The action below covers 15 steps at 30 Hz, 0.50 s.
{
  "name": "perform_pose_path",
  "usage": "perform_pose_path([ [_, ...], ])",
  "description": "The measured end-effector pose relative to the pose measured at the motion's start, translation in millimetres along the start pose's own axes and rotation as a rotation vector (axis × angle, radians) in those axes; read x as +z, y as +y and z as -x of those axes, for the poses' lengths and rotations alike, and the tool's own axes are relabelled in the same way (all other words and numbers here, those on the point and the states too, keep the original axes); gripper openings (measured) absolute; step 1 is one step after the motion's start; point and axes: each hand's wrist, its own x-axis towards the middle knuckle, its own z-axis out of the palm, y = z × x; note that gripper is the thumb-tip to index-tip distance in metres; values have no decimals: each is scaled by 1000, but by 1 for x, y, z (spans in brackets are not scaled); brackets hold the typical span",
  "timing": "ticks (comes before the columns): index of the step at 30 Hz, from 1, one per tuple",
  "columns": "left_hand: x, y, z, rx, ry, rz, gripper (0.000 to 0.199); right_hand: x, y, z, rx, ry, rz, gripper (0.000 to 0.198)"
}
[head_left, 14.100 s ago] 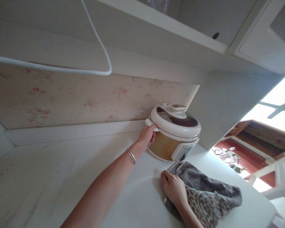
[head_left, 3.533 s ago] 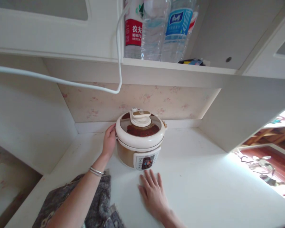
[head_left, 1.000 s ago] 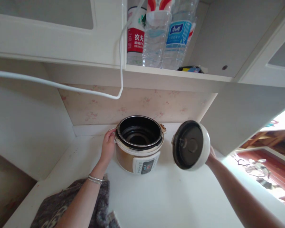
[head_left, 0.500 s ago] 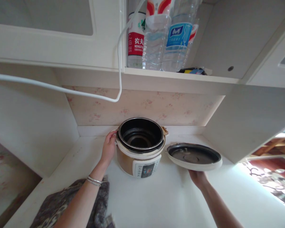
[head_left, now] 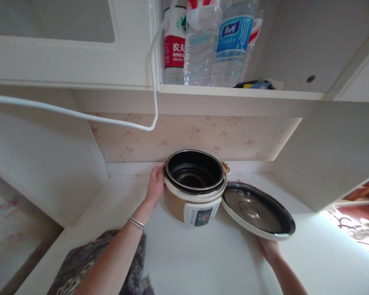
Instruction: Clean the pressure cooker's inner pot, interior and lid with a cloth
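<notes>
An electric pressure cooker (head_left: 175, 203) stands uncovered on the white counter, its control panel facing me. Inside it sits a dark inner pot (head_left: 194, 170), which looks bare. My left hand (head_left: 156, 182) grips the handle on the cooker's left side; the fingertips are partly hidden behind the rim. To the right, the cooker's lid (head_left: 255, 211) is turned with its dark underside up and tilts down toward the right. My right hand (head_left: 270, 248) holds the lid from below at its near edge, with most fingers hidden under it.
A dark patterned cloth (head_left: 101, 262) lies at the counter's left front, under my left forearm. Overhead, a white cable (head_left: 110, 121) hangs from the cabinet, where several plastic bottles (head_left: 203, 49) stand on the shelf (head_left: 240, 91). Side panels (head_left: 332, 155) bound the counter.
The cooker and my left hand appear farther right in view. The lid has tipped, its right side lower and more of its underside showing, and my right hand has moved down and right.
</notes>
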Motion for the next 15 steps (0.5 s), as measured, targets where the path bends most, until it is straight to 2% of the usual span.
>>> perform_pose_path([
  [3,11,-1,-8,30,-53,-81,35,-9,0,4,19,20,-48,84],
  [6,12,-1,-20,78,-132,-206,35,-20,-11,13,22,-8,44,70],
  [9,5,5,-30,129,-160,-314,30,-34,-22,26,202,-25,94,50],
  [11,0,15,-36,161,-155,-374,26,-45,-28,36,340,-16,9,43],
  [13,-3,29,-40,209,-150,-486,25,-56,-34,47,433,12,-105,42],
  [15,-3,44,-42,267,-152,-633,27,-64,-42,57,492,6,-125,46],
])
